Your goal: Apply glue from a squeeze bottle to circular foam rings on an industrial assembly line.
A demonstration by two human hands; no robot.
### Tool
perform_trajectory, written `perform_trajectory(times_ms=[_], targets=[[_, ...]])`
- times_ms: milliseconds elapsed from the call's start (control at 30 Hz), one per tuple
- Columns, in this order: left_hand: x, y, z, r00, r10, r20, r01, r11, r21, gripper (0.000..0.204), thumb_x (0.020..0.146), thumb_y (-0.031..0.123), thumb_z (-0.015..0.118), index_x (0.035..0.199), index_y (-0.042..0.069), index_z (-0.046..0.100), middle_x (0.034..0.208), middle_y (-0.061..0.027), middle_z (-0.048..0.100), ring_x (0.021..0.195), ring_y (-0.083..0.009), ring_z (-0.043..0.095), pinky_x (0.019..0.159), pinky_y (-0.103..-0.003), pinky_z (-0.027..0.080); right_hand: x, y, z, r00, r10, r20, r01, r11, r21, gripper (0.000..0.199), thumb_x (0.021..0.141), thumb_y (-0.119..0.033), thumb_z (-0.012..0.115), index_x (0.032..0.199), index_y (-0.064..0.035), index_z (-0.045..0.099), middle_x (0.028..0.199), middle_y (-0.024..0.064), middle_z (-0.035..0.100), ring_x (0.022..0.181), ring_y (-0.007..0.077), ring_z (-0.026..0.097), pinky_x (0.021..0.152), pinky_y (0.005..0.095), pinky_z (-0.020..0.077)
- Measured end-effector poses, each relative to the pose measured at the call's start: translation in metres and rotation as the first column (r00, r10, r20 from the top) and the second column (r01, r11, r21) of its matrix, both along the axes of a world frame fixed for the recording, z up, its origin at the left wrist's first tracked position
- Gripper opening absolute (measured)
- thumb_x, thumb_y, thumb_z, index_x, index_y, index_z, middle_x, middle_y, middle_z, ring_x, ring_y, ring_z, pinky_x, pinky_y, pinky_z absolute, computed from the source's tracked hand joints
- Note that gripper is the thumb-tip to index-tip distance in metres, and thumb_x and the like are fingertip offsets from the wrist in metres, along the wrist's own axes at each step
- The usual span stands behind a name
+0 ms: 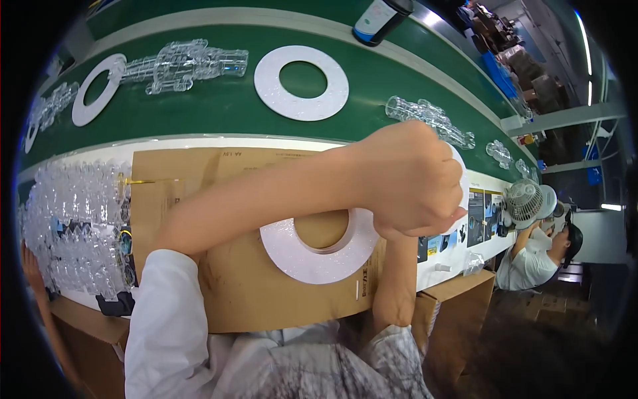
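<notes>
My left hand (pixel 409 179) is curled into a fist above a brown cardboard sheet (pixel 246 299), its forearm crossing in from the lower left. The thin curved edge of a white ring (pixel 460 178) shows just past its fingers, apparently gripped. My right forearm (pixel 393 286) rises from below, and its hand is hidden behind the left fist. A glittery white ring (pixel 312 263) lies flat on the cardboard beneath both arms, its top covered by my left arm.
Beyond the cardboard runs a green conveyor belt (pixel 226 110) carrying two more white rings (pixel 301 81) (pixel 96 90) and clear plastic pieces (pixel 183 65) (pixel 428 120). At the left lies a heap of clear plastic parts (pixel 80 226). A dark bottle (pixel 382 18), a small fan (pixel 523 203) and a seated co-worker (pixel 538 259) are at the right.
</notes>
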State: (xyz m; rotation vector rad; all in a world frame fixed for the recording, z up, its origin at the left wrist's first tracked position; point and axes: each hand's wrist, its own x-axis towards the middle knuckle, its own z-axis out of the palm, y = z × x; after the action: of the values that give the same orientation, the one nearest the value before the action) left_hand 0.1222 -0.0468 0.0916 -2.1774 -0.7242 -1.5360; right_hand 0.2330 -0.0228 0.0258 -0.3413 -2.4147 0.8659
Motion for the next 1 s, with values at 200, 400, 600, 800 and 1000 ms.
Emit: perform_trajectory(times_ms=[200,400,600,800,1000], targets=[[0.005,0.006,-0.006,1.0,-0.013,0.027,0.013,1.0,-0.001,0.036,0.068,0.023,0.072,0.05,0.01,0.043,0.053,-0.0022,0.04,0.044,-0.0188,0.045,0.039,-0.032,0.035,0.005,-0.002,-0.011,1.0,-0.011,0.008,0.011,0.999,0.031,0.03,0.076,-0.012,0.072,0.103,-0.0036,0.062,0.101,0.0154,0.066,0.095,0.0295,0.066,0.076,0.0372,0.0519],[0.007,0.008,-0.005,1.0,-0.005,0.02,0.005,1.0,-0.013,0.036,0.067,0.022,0.071,0.049,0.01,0.043,0.052,-0.0019,0.039,0.043,-0.0184,0.044,0.038,-0.032,0.034,0.016,-0.001,-0.008,0.999,-0.051,-0.015,0.052,0.995,0.09,0.033,0.077,-0.011,0.071,0.107,-0.0034,0.06,0.105,0.0151,0.064,0.1,0.0286,0.064,0.079,0.0369,0.051],[0.008,0.009,-0.006,1.0,0.003,-0.027,-0.004,1.0,-0.019,0.036,0.067,0.021,0.071,0.048,0.01,0.043,0.052,-0.0017,0.037,0.042,-0.0182,0.043,0.037,-0.032,0.033,0.024,-0.001,-0.005,0.994,-0.093,-0.051,0.1,0.982,0.158,0.037,0.078,-0.011,0.071,0.111,-0.0032,0.059,0.11,0.0148,0.063,0.104,0.0278,0.062,0.082,0.0367,0.05],[0.009,0.008,-0.007,1.0,0.01,-0.018,-0.011,1.0,-0.019,0.035,0.066,0.021,0.071,0.049,0.01,0.043,0.053,-0.0014,0.037,0.043,-0.018,0.042,0.037,-0.032,0.033,0.029,-0.003,0.0,0.988,-0.125,-0.092,0.143,0.964,0.224,0.04,0.078,-0.011,0.071,0.115,-0.0031,0.057,0.115,0.0146,0.061,0.109,0.0269,0.061,0.085,0.0365,0.0491],[0.011,0.007,-0.001,0.999,0.001,-0.046,-0.003,0.999,-0.038,0.033,0.066,0.023,0.072,0.052,0.01,0.044,0.057,-0.0014,0.038,0.048,-0.0176,0.046,0.04,-0.032,0.035,0.034,-0.003,0.009,0.98,-0.155,-0.127,0.187,0.936,0.297,0.043,0.079,-0.011,0.07,0.119,-0.0029,0.055,0.119,0.0143,0.059,0.113,0.0261,0.059,0.088,0.0363,0.0482]])
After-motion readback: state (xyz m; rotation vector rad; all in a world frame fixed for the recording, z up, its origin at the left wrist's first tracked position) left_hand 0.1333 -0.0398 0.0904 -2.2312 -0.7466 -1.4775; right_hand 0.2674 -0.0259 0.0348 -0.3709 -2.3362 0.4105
